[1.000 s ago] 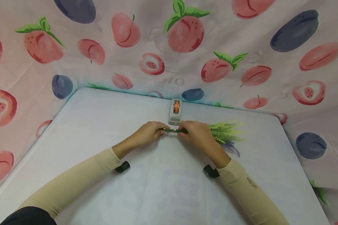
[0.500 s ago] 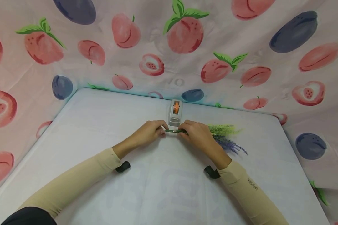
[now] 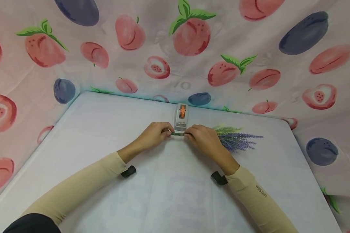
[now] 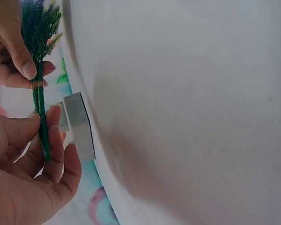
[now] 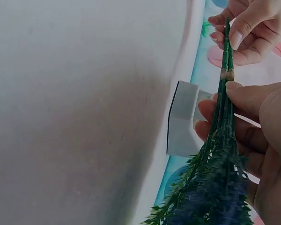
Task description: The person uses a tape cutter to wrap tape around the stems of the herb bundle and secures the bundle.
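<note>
A bunch of artificial lavender (image 3: 236, 141), with purple and yellow-green sprigs, lies sideways between the two hands, its heads to the right. My left hand (image 3: 156, 134) pinches the green stem ends between thumb and fingers. My right hand (image 3: 204, 137) grips the stems nearer the flower heads. Between the hands, a band of clear brownish tape (image 5: 227, 74) wraps the stems in the right wrist view. Just beyond the stems stands a grey tape dispenser (image 3: 181, 121) with an orange roll; both wrist views show only part of it.
The white-covered table (image 3: 163, 194) extends around the hands. A fruit-printed curtain (image 3: 105, 32) hangs along its back and sides. A black wrist camera (image 3: 129, 171) sits under the left wrist, another (image 3: 219, 178) under the right.
The bunch has turned about its length: purple sprigs now face up and yellow-green ones have gone to the back. Both hands stay nearly in place, with the left slightly farther back.
</note>
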